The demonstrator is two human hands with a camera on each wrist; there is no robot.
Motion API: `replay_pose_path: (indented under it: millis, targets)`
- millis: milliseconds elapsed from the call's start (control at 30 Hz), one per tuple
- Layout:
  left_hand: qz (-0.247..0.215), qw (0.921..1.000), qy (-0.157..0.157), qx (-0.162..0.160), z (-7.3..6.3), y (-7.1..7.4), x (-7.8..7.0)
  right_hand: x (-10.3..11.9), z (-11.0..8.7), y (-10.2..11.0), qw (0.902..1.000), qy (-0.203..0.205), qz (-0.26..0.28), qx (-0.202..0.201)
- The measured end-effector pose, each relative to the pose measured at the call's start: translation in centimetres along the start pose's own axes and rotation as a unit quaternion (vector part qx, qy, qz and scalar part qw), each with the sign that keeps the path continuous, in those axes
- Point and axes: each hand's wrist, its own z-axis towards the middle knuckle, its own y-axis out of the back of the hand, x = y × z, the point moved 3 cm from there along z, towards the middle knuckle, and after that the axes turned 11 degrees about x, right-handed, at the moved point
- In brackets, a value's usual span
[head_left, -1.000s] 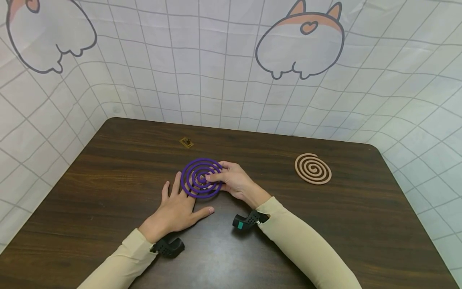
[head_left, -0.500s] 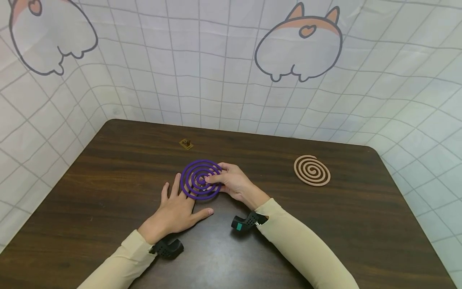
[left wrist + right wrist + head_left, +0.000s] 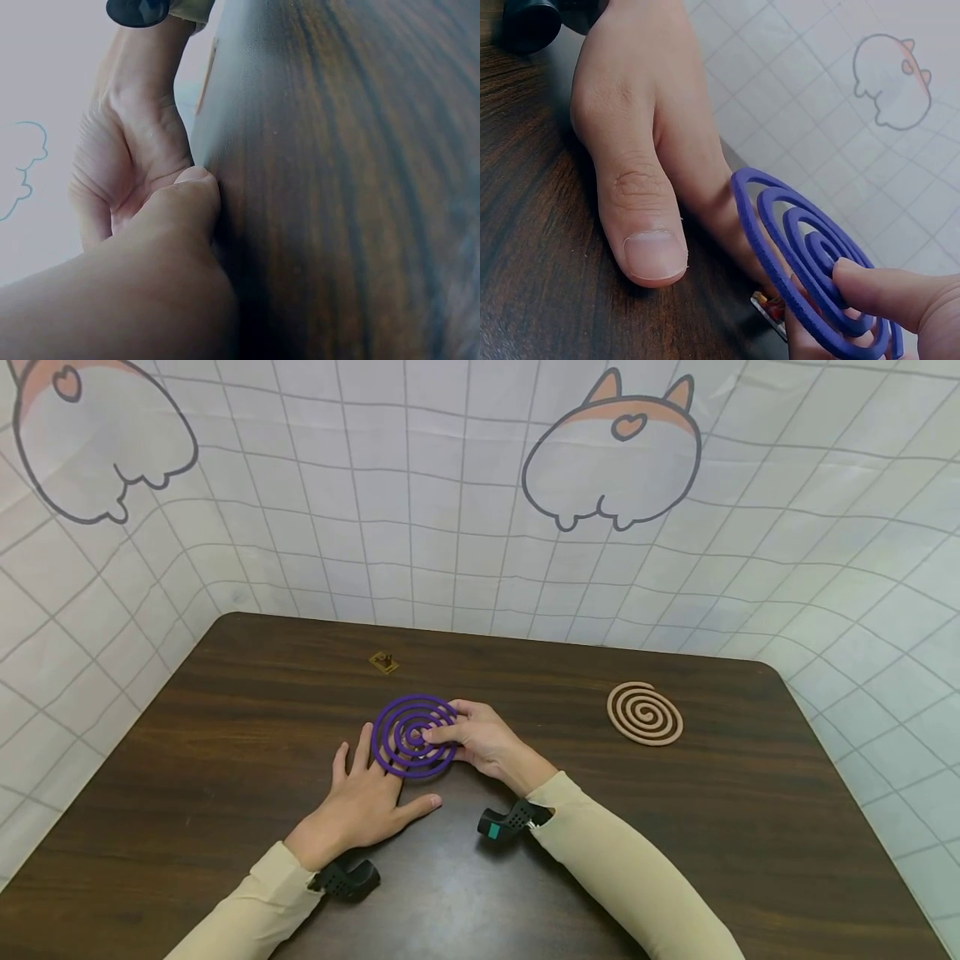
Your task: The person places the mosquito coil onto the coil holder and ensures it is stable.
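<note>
A purple mosquito coil [image 3: 413,737] is held tilted above the table by my right hand [image 3: 491,743]. The right thumb [image 3: 877,289] presses near the coil's centre while the other fingers lie behind it. My left hand [image 3: 363,810] rests palm down with its fingers spread, and some fingertips reach behind the coil. In the right wrist view, a small shiny metal piece [image 3: 769,309] shows at those fingertips, mostly hidden by the coil. Whether it touches the coil I cannot tell.
A brown mosquito coil [image 3: 645,714] lies flat to the right on the dark wooden table [image 3: 750,810]. Toward the back edge is a small gold metal coil stand [image 3: 384,662]. A white gridded curtain [image 3: 435,527] hangs behind the table.
Both hands and the purple coil keep nearly the same pose. The whole head view has shifted slightly.
</note>
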Motion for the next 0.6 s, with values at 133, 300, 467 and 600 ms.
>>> replay_pose_path:
  millis: [133,300,467,600]
  targets:
    - [0.0,1.0,-0.001,-0.001,-0.04,-0.01,-0.03,-0.02,0.04,0.0,1.0,-0.001,0.005,0.002]
    - [0.001,1.0,0.001,0.003,-0.03,-0.02,-0.06,-0.09,0.11,-0.01,1.0,-0.002,0.004,-0.001]
    - [0.002,1.0,0.002,0.003,0.03,-0.01,-0.04,-0.07,0.13,-0.04,1.0,-0.001,-0.003,-0.005]
    - [0.004,1.0,0.001,0.001,0.06,-0.09,0.01,-0.08,0.11,-0.09,0.9999,-0.003,-0.006,-0.011]
